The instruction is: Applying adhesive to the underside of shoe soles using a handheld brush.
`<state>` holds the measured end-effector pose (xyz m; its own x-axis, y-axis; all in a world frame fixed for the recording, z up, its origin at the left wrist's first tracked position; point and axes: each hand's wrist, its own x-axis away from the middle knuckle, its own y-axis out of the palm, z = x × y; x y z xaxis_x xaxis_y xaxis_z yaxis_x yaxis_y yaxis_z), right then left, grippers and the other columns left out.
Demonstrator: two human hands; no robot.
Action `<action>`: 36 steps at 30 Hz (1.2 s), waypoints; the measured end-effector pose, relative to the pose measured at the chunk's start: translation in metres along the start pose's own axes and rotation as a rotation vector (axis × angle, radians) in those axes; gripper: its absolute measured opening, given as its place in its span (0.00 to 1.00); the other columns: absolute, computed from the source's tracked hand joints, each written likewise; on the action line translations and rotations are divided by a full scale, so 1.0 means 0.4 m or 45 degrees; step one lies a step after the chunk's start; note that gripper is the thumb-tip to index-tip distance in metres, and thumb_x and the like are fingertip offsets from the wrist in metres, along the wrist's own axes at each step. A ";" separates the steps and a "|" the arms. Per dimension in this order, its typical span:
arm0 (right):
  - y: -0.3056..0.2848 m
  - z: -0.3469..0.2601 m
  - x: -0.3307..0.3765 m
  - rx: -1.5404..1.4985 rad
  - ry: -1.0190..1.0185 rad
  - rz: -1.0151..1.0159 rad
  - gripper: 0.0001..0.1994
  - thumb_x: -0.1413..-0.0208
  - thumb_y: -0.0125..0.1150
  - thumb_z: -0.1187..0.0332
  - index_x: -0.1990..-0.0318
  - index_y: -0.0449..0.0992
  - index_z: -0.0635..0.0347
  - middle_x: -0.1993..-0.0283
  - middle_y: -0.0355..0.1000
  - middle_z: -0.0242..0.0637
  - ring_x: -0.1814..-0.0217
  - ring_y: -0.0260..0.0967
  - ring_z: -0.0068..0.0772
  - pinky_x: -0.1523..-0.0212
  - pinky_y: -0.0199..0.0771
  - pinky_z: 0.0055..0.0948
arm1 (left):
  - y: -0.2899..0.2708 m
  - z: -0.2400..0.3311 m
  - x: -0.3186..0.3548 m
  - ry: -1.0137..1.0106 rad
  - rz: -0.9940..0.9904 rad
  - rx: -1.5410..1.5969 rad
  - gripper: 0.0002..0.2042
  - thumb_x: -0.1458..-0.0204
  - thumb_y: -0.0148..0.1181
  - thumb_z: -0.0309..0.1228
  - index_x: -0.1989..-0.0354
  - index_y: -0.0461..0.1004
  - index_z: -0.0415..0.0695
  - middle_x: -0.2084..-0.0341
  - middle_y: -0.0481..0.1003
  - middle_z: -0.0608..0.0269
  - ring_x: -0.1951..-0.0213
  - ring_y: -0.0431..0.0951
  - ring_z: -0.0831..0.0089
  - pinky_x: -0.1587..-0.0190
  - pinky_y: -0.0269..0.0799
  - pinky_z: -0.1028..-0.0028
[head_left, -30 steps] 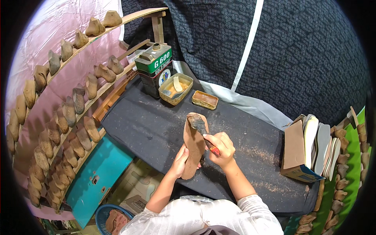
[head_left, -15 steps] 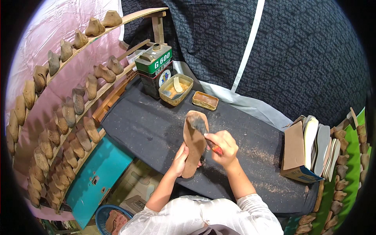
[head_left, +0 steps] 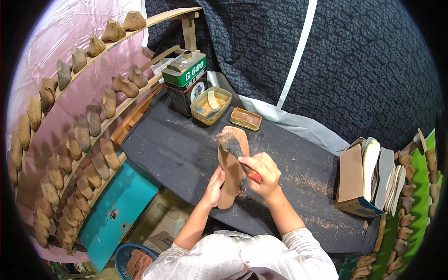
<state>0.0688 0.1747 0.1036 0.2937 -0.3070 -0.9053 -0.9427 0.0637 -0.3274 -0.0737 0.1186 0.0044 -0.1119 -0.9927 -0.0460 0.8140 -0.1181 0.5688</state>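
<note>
Head view: the left hand [head_left: 213, 186] grips the lower edge of a flat brown leather sole piece [head_left: 232, 168], propping it tilted on the dark speckled surface [head_left: 172, 149]. The right hand [head_left: 265, 175] is clenched around a red-handled brush [head_left: 235, 150], its dark bristle head pressed on the sole's upper end. Just beyond the hands sit a yellowish glue tub [head_left: 211, 105], a small amber tray [head_left: 246, 118] and a green-and-black tin can [head_left: 187, 80].

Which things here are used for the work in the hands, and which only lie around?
In use: brush in right hand; brown sole held by left hand.

Lying about: metal can, glue tray, small tin, box of insoles, shoe forms on racks.
</note>
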 end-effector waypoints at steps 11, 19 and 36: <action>-0.033 -0.010 0.019 -0.109 -0.124 -0.191 0.17 0.74 0.62 0.75 0.67 0.78 0.62 0.79 0.68 0.33 0.79 0.64 0.31 0.76 0.65 0.27 | -0.013 0.012 -0.003 0.090 0.120 -0.003 0.24 0.39 0.37 0.44 0.40 0.52 0.43 0.58 0.70 0.53 0.68 0.77 0.61 0.66 0.76 0.66; -0.024 0.018 -0.002 0.037 -0.020 0.020 0.19 0.74 0.61 0.80 0.66 0.78 0.62 0.78 0.68 0.36 0.77 0.65 0.33 0.75 0.66 0.28 | -0.005 0.025 0.007 0.039 -0.027 0.049 0.23 0.39 0.36 0.44 0.40 0.50 0.45 0.60 0.70 0.51 0.71 0.77 0.62 0.68 0.76 0.67; -0.064 -0.027 0.052 -0.070 -0.214 -0.146 0.14 0.71 0.63 0.75 0.69 0.79 0.62 0.80 0.66 0.32 0.80 0.64 0.29 0.78 0.62 0.26 | 0.021 0.016 -0.060 0.168 0.257 0.319 0.20 0.38 0.32 0.39 0.40 0.49 0.47 0.50 0.67 0.46 0.63 0.76 0.57 0.61 0.76 0.62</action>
<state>0.0975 0.1564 0.0961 0.4171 -0.1464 -0.8970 -0.9077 -0.0161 -0.4194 -0.0678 0.1418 0.0156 0.1247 -0.9922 -0.0085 0.6450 0.0745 0.7605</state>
